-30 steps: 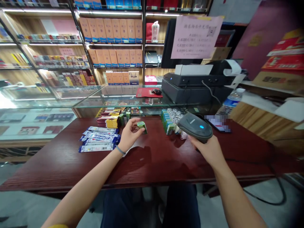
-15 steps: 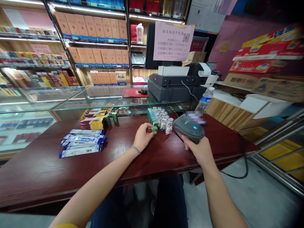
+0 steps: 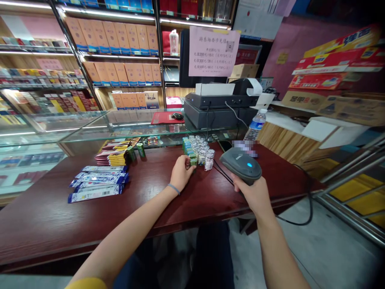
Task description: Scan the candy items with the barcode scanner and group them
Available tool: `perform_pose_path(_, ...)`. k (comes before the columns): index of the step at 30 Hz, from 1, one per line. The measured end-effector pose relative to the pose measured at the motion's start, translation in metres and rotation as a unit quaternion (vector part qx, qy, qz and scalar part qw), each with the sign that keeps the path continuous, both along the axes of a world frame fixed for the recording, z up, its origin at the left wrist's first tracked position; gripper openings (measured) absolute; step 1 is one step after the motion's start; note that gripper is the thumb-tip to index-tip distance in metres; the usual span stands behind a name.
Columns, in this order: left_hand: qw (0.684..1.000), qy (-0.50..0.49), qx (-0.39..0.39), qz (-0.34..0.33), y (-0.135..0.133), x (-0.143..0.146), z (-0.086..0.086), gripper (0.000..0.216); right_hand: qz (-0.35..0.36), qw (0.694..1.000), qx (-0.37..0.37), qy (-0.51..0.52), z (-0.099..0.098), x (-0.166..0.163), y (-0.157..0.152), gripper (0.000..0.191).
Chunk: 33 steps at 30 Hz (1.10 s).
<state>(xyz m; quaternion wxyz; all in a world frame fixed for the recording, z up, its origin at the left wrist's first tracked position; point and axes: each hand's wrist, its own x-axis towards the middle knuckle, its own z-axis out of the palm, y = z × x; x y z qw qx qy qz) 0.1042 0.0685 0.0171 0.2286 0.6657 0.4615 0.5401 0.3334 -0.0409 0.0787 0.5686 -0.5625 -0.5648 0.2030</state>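
My left hand is closed around a small green container at the near end of a cluster on the dark wooden table. Beside it stand several small clear jars with silver lids, in rows with green and blue containers behind. My right hand grips the handle of a dark grey barcode scanner, raised over the table with a blue light on top. Two more green containers stand upright further left, next to stacked maroon and yellow packets. Blue and white sachets lie nearer me.
A glass counter borders the table's far side, carrying a black cash-register unit and a mouse on a red mat. A water bottle stands at the right. The scanner's cable loops past the table's right edge.
The view has shifted slightly, moving the table items a little left. My left hand stays at the green container, and my right hand still holds the scanner at about the same height.
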Motion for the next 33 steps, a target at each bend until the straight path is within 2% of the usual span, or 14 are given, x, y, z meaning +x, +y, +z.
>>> perform_pose_path(5, 1.000, 0.003, 0.008, -0.010, 0.006, 0.001, -0.008, 0.031, -0.023, 0.999, 0.031, -0.016, -0.004, 0.000, -0.005, 0.023)
perform_pose_path(10, 1.000, -0.016, -0.003, -0.018, 0.011, 0.002, -0.013, 0.034, -0.019, 1.000, 0.013, -0.003, -0.004, -0.001, -0.007, 0.024)
perform_pose_path(14, 0.999, -0.024, -0.007, -0.030, 0.012, 0.002, -0.014, 0.035, -0.016, 1.000, 0.006, -0.008, -0.006, -0.001, -0.005, 0.022)
perform_pose_path(19, 0.998, -0.050, -0.028, -0.037, 0.011, 0.003, -0.015, 0.044, -0.013, 0.999, 0.018, -0.032, -0.012, 0.004, 0.003, 0.027)
perform_pose_path(23, 0.998, -0.060, -0.018, -0.026, 0.011, -0.002, -0.009, 0.049, -0.017, 0.998, 0.025, -0.053, -0.011, 0.002, 0.010, 0.026)
perform_pose_path(28, 0.996, -0.074, 0.036, 0.017, 0.010, -0.031, 0.016, 0.046, -0.003, 1.000, 0.015, -0.026, 0.000, -0.021, 0.016, 0.024)
perform_pose_path(33, 0.990, -0.090, 0.062, 0.085, 0.012, -0.093, 0.036, 0.043, 0.009, 1.000, 0.015, 0.000, 0.014, -0.050, 0.022, 0.025)
